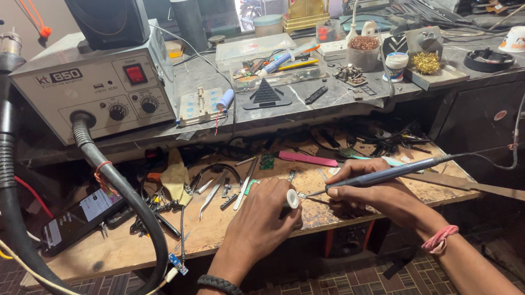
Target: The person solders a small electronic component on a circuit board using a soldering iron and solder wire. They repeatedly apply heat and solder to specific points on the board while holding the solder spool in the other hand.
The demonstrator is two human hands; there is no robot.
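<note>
The left hand (pixel 262 219) pinches a white spool (pixel 292 199); the right hand (pixel 369 192) grips the iron (pixel 395 172). A slip of the tip could burn the fingers nearby.

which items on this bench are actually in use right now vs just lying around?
In use:
- soldering iron in right hand
- small white spool in left hand

Lying about:
- tweezers
- pink strip
- small green circuit board
- phone
- hot air rework station
- black hose
</note>
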